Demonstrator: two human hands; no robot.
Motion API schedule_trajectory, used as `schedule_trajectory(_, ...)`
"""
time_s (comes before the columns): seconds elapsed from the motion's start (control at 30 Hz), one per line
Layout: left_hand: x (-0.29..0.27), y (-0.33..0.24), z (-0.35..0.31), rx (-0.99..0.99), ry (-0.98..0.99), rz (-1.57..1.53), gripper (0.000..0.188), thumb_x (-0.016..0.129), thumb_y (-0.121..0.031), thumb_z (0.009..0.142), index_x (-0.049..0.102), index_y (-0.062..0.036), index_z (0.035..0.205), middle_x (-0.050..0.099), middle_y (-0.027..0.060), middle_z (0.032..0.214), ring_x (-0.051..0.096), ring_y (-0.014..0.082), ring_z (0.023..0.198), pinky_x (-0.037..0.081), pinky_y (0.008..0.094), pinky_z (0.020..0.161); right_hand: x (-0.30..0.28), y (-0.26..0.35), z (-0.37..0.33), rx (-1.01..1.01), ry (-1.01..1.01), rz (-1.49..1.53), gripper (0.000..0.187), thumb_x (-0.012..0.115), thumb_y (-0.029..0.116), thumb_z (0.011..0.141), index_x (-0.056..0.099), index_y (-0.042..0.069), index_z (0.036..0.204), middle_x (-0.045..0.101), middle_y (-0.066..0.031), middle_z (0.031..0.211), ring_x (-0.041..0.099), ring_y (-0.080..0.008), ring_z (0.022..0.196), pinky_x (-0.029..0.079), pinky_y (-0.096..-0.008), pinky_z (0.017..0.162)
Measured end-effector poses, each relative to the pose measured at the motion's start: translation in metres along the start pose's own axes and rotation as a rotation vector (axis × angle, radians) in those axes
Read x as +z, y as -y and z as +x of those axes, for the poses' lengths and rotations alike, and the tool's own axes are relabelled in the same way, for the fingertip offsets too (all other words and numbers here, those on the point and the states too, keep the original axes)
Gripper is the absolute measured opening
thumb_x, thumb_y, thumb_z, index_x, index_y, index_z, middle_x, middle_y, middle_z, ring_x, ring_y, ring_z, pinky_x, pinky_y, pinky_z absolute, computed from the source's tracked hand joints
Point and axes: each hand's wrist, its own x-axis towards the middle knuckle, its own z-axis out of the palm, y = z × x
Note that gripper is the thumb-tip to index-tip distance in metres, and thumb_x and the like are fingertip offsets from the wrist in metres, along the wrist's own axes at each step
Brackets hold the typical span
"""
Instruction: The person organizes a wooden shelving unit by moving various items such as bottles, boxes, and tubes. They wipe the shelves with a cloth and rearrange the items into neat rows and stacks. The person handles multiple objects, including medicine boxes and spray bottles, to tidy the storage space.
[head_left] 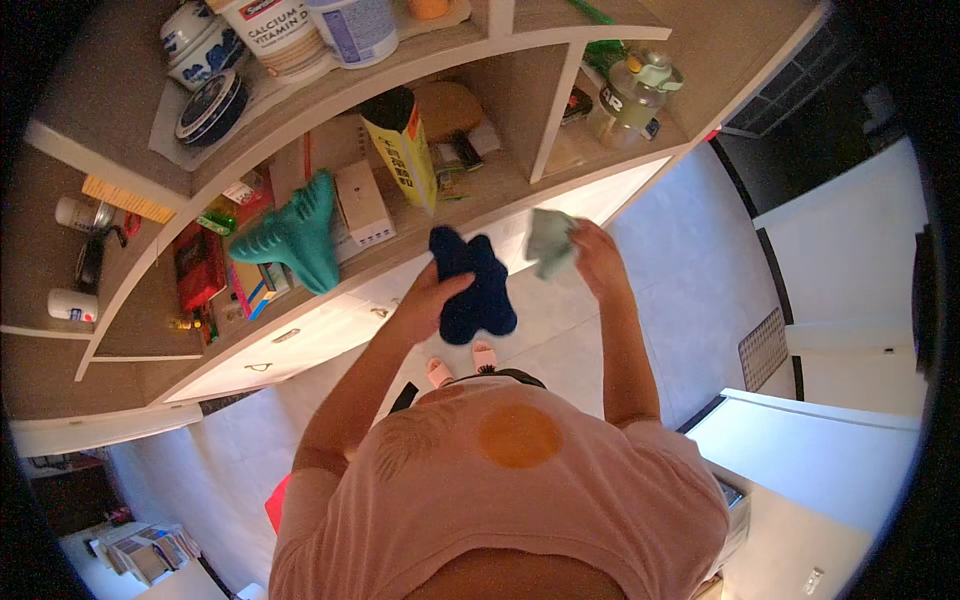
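Note:
My left hand (440, 300) grips a dark navy, soft-looking piece with rounded lobes (478, 290), thumb across its left side. Its exact kind does not show. To the right, my right hand (597, 258) pinches a pale green cloth (549, 243), which hangs crumpled and slightly blurred. Both things are in the air before the shelf unit's front, apart from each other. A teal ridged, moulded piece (300, 238) lies on the shelf to the left of my left hand, poking over its edge. Beside it is a white box (364, 205).
On the same shelf stand a yellow-and-black canister (402, 150), a red package (200, 268) and a clear bottle (632, 98). White tubs (275, 38) and a blue-and-white jar (200, 45) occupy the shelf above. White drawers (290, 345) sit below. A floor grate (763, 350) lies at right.

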Motion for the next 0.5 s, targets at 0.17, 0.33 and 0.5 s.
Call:
schedule_trajectory(0.17,0.027,-0.032,0.086,0.185,-0.01,0.157,0.053,0.066,-0.018,0.078,0.041,-0.0039,0.123,0.054,0.0131,0.114,0.054,0.0248,0.102,0.044,0.0372,0.09,-0.039,-0.004,-0.075,0.115,0.07,0.716,0.036,0.049,0.021,0.085,0.05,-0.002,0.112,0.06,-0.014,0.098,0.059,-0.0265,0.087,0.05,-0.0352,0.076)
schedule_trajectory(0.33,-0.003,-0.043,0.171,0.394,-0.261,0.868,0.069,0.066,-0.021,0.075,0.031,-0.0004,0.131,0.045,0.0212,0.125,0.049,0.0324,0.111,0.037,0.0351,0.098,-0.04,-0.025,-0.102,0.237,-0.1,0.774,0.035,0.051,0.022,0.086,0.051,-0.003,0.11,0.059,-0.0155,0.099,0.059,-0.0283,0.087,0.05,-0.0379,0.075)
schedule_trajectory(0.5,0.027,-0.042,0.147,0.39,-0.379,1.272,0.074,0.061,-0.015,0.075,0.02,0.003,0.134,0.034,0.0274,0.132,0.036,0.0393,0.122,0.03,0.0379,0.102,-0.052,-0.007,-0.101,0.231,-0.293,0.584,0.026,0.054,0.017,0.084,0.054,0.0,0.104,0.06,-0.0106,0.099,0.058,-0.0219,0.086,0.049,-0.0335,0.074)
